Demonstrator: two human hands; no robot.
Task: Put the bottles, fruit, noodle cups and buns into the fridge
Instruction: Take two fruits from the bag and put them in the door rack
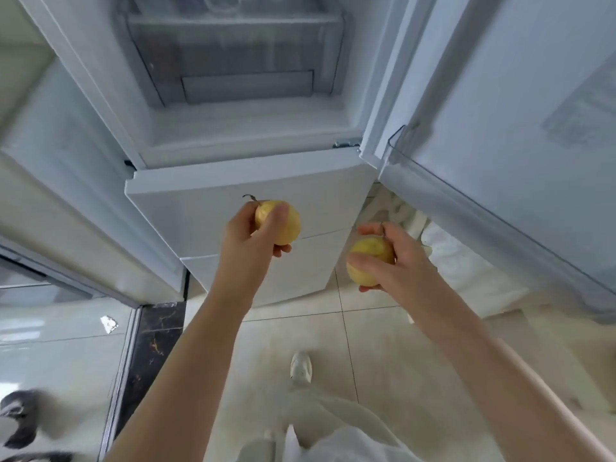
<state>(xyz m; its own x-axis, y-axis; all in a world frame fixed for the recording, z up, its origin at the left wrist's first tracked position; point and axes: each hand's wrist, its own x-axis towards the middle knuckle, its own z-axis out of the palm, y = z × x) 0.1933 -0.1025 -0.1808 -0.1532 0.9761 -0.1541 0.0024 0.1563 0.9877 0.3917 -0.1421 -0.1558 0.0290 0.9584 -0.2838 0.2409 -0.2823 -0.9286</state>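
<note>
Fruit step underway, nothing visibly stored: left hand (pixel 248 233) grasps a round yellow stemmed fruit (pixel 280 223) mid-frame, right hand (pixel 391 261) grasps a second yellow fruit (pixel 368 258) just right, both below the open white fridge compartment (pixel 253 128) at top, seemingly empty; bottles, cups, buns unseen.

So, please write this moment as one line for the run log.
left hand: holds yellow fruit | right hand: holds second fruit | fridge: upper door open | fruit: not inside yet
</note>
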